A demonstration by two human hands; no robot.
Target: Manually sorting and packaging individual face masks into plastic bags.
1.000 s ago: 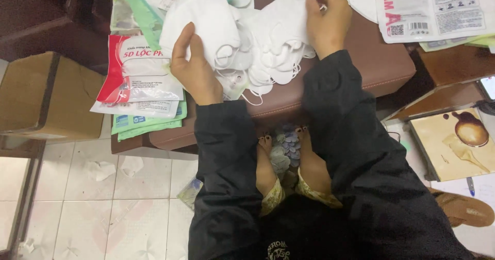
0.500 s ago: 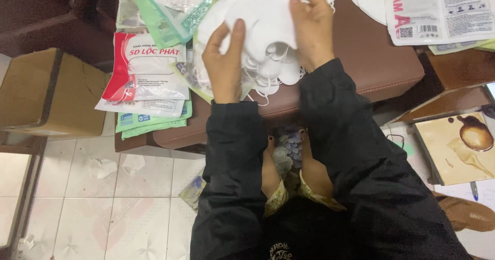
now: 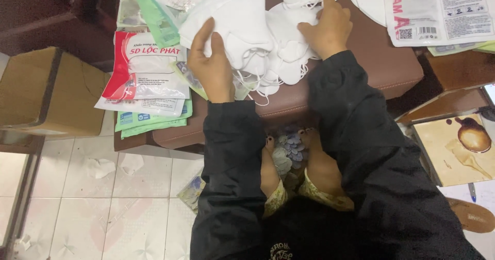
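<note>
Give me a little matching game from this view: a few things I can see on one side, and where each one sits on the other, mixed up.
Things:
1. Pile of white masks
2. Red and white packet
3. Cardboard box
4. Brown sandal

Places:
A. On the floor at the lower right
B. Between the left hand and right hand, on the brown cushioned stool
C. At the far left, beside the stool
D. On top of green packets, at the stool's left end

Pairs: 1-B, 2-D, 3-C, 4-A
</note>
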